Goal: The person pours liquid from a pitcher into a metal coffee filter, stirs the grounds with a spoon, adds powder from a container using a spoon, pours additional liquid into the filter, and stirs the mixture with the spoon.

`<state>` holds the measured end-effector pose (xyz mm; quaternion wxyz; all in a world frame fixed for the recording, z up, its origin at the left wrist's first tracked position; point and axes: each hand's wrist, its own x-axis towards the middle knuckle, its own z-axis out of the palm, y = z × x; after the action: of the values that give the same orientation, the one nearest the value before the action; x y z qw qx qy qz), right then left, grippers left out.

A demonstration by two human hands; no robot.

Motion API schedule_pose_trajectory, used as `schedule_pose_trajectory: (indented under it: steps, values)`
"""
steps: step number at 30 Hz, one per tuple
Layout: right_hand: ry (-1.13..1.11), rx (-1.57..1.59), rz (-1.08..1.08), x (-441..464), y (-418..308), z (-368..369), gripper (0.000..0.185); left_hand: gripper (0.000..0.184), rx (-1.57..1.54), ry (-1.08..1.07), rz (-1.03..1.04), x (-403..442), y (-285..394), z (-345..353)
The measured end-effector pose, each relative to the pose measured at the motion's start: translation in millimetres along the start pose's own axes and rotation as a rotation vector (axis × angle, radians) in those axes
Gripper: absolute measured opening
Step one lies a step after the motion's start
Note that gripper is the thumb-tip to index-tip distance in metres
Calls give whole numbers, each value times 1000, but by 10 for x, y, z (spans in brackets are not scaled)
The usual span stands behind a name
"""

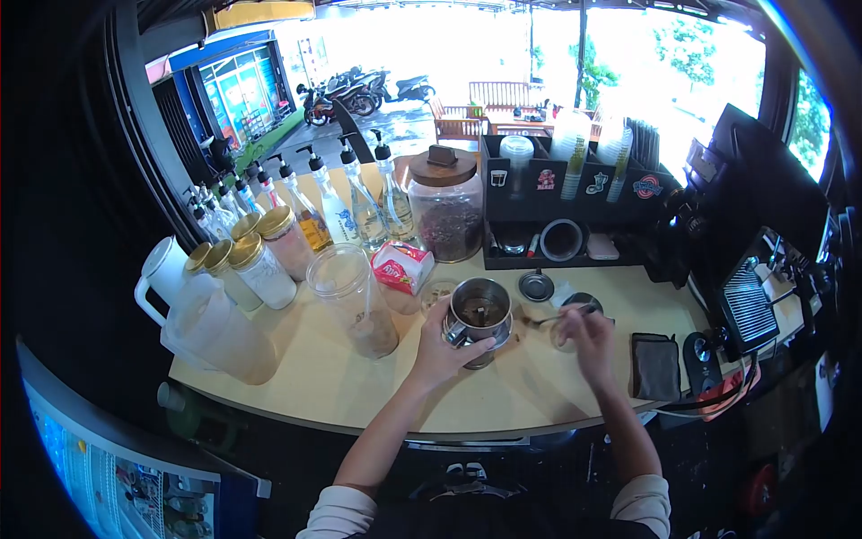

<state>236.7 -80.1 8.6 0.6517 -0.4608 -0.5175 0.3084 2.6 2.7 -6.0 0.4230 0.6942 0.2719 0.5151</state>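
Note:
My left hand (437, 349) is wrapped around a metal coffee dripper (503, 334) with a wide rim flange. Dark, wet-looking contents (480, 311) show inside it. Under the dripper a narrower vessel shows partly; the hand hides the rest. My right hand (588, 337), slightly blurred, pinches a small spoon (546, 318) whose bowl points left toward the dripper. Beneath that hand is a small round container, mostly hidden by the fingers. A dark round lid (536, 286) lies just behind the spoon. Left of the dripper stands a tall clear plastic tub (370, 328) with something brownish inside.
Pump bottles (355, 202) and gold-lidded jars (269, 269) line the back left. Two plastic pitchers (220, 328) stand at left. A wooden-lidded jar (446, 211), a red-white packet (404, 267) and a black cup organizer (575, 202) sit behind. At right are a dark folded cloth (655, 366) and a machine (754, 292).

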Motion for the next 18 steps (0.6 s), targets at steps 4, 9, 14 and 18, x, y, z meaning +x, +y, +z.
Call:
schedule_pose_trajectory:
  steps: [4,9,14,18]
  values:
    - [-3,57,-49,142,-524,-54,19,67,39,-4,5,-8,1,-13]
    - [-190,-10,-120,224,-1054,221,17,72,53,1,10,0,30,-14]
    - [-382,-505,-424,442,-1181,494,10,71,86,16,-11,-14,24,-10]
    - [-686,-640,-474,562,-992,587,14,72,-12,-2,-24,-5,0,-5]
